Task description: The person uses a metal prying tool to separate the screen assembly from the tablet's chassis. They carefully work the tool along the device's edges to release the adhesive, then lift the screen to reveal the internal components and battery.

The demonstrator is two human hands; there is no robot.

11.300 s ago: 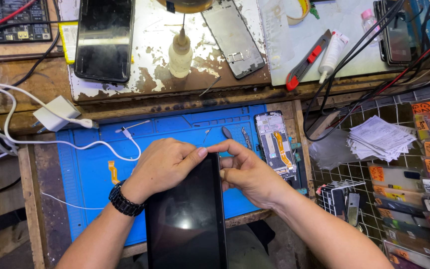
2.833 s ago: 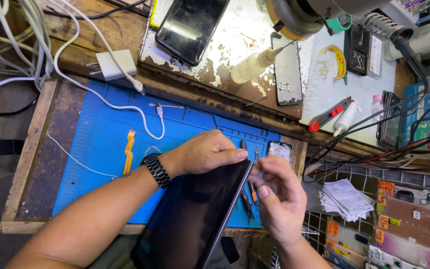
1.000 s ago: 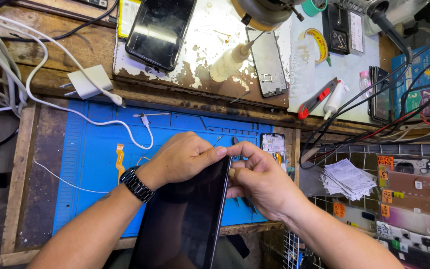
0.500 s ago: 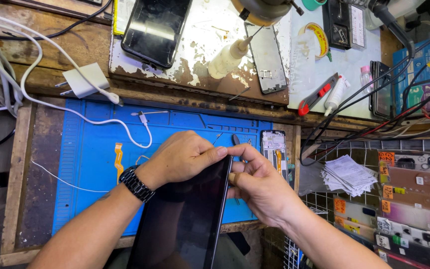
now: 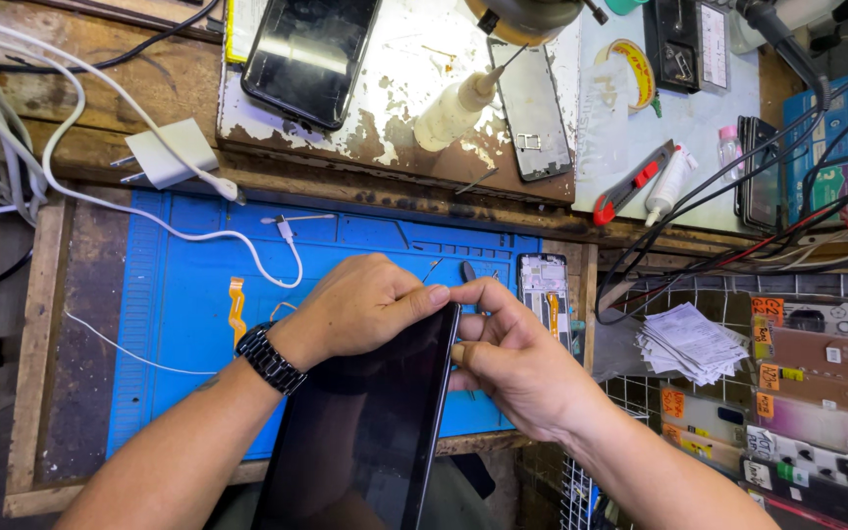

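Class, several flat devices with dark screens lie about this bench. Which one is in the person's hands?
The large dark tablet, gripped at its top edge by the left hand and right hand. The dark-screened phone lies untouched on the worn white board.

A glossy black tablet (image 5: 365, 442) lies over a bright blue work mat (image 5: 188, 334) with an orange flex strip (image 5: 238, 306) at left; the wristwatch (image 5: 269, 359) is black, the charger (image 5: 171, 155) far left white, the far-right utility knife (image 5: 630, 185) red and grey
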